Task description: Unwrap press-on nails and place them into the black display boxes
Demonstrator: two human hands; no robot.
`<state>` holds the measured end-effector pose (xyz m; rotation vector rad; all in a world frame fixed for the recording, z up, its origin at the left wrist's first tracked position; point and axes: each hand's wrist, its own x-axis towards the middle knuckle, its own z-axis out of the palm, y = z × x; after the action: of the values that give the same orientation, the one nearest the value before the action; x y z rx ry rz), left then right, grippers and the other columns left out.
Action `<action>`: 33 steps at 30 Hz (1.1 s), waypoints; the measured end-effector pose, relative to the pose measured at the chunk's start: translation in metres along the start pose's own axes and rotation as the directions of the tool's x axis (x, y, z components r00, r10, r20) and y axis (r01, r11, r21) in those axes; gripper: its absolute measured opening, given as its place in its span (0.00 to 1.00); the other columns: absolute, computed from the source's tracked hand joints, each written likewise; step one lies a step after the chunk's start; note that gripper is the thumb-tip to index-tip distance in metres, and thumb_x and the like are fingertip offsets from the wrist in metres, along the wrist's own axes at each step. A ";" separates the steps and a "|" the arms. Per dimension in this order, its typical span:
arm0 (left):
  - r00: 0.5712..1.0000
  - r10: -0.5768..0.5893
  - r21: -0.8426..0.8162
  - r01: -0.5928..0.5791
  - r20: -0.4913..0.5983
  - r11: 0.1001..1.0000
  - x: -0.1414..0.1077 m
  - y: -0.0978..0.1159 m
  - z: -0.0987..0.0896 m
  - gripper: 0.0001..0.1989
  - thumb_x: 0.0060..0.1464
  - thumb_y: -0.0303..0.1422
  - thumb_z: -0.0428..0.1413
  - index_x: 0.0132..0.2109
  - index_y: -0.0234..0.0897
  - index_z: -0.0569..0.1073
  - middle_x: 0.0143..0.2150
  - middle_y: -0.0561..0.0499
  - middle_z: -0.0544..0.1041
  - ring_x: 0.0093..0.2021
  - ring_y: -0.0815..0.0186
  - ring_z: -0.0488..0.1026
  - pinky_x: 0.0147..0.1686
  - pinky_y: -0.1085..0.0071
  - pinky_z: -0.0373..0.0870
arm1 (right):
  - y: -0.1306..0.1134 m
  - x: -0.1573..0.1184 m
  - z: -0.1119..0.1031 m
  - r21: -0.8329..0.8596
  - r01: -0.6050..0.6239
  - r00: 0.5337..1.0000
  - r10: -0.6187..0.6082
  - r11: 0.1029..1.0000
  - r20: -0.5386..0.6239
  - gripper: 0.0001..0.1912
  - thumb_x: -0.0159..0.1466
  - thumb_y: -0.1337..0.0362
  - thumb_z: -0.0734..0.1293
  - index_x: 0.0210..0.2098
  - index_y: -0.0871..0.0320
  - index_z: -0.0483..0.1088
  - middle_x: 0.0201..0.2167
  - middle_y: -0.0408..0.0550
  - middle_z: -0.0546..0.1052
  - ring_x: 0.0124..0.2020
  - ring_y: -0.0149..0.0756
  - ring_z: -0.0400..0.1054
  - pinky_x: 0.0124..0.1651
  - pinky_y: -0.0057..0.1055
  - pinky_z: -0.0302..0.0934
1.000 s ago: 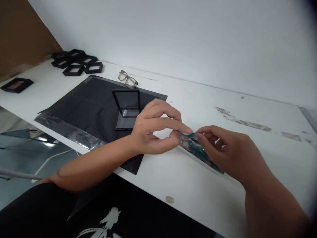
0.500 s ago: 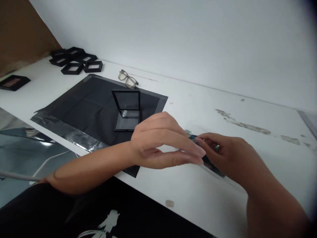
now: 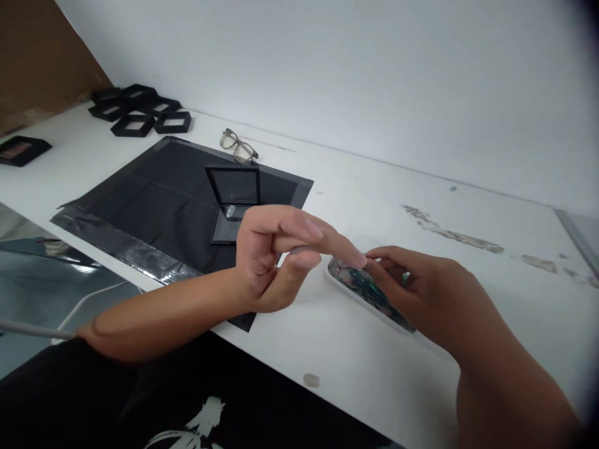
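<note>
My left hand (image 3: 283, 255) hangs above the table, palm turned partly toward me. Its index finger is bent over the thumb with a gap between them, and a longer finger reaches to the fingertips of my right hand; I make out nothing held in it. My right hand (image 3: 416, 280) has thumb and forefinger pressed together; whatever they pinch is hidden. Beneath it lies a flat, long object (image 3: 362, 287) with a rounded white edge and a dark, multicoloured top, partly covered by the hand. Behind my left hand stands a hinged black case (image 3: 234, 184), lid up, with a small clear piece (image 3: 230, 212) inside.
A black mat (image 3: 140, 193) lies under the case, with eyeglasses (image 3: 238, 146) at its far edge. Several black frames (image 3: 133, 126) cluster at the back left, and another black box (image 3: 23, 149) sits nearer. The white wall bounds the table behind.
My left hand has moved slightly left, its index finger and thumb drawn back from my right fingertips. More of the flat, multicoloured object shows. My right hand stays nearly in place.
</note>
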<state>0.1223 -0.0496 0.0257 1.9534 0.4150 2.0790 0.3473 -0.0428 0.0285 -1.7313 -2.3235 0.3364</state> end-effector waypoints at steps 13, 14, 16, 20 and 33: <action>0.954 0.283 0.232 -0.298 0.097 0.926 0.016 -0.003 -0.015 0.05 0.59 0.34 0.64 0.35 0.38 0.77 0.21 0.61 0.63 0.21 0.78 0.61 0.21 0.79 0.64 | -0.001 -0.001 -0.002 -0.031 0.057 0.985 -0.062 0.998 -0.158 0.15 0.66 0.48 0.62 0.38 0.48 0.76 0.33 0.45 0.79 0.22 0.33 0.65 0.26 0.32 0.56; 0.958 0.269 0.230 -0.284 0.095 0.931 0.015 -0.002 -0.014 0.05 0.60 0.33 0.63 0.36 0.38 0.77 0.22 0.60 0.66 0.22 0.78 0.64 0.23 0.80 0.66 | -0.002 -0.001 -0.002 -0.037 0.067 0.983 -0.072 0.997 -0.170 0.15 0.67 0.48 0.62 0.39 0.48 0.76 0.36 0.45 0.79 0.23 0.34 0.66 0.26 0.32 0.56; 0.971 0.228 0.186 -0.238 0.074 0.953 0.011 -0.002 -0.012 0.02 0.62 0.28 0.59 0.39 0.37 0.76 0.26 0.58 0.71 0.26 0.77 0.70 0.28 0.80 0.73 | -0.003 -0.002 -0.002 -0.040 0.066 0.982 -0.072 0.997 -0.174 0.15 0.68 0.49 0.61 0.40 0.48 0.75 0.38 0.45 0.79 0.24 0.34 0.67 0.27 0.32 0.57; 0.988 0.156 -0.018 -0.156 0.009 0.988 0.000 -0.003 -0.004 0.07 0.66 0.24 0.51 0.46 0.36 0.73 0.33 0.54 0.77 0.36 0.72 0.79 0.39 0.76 0.82 | 0.000 -0.002 -0.001 -0.045 0.064 0.986 -0.070 0.997 -0.150 0.15 0.67 0.48 0.62 0.40 0.47 0.75 0.38 0.42 0.79 0.24 0.33 0.67 0.27 0.32 0.58; 0.986 -0.138 -0.306 0.161 0.093 0.938 -0.008 0.010 0.002 0.03 0.67 0.28 0.48 0.42 0.41 0.60 0.28 0.57 0.69 0.30 0.72 0.78 0.32 0.77 0.81 | -0.005 0.000 -0.002 -0.037 -0.022 0.996 0.019 0.999 -0.089 0.16 0.65 0.47 0.62 0.40 0.47 0.76 0.34 0.44 0.79 0.24 0.35 0.67 0.29 0.34 0.58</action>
<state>0.1246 -0.0621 0.0224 1.7443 0.1963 1.8461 0.3435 -0.0441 0.0314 -1.7512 -2.2656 0.2161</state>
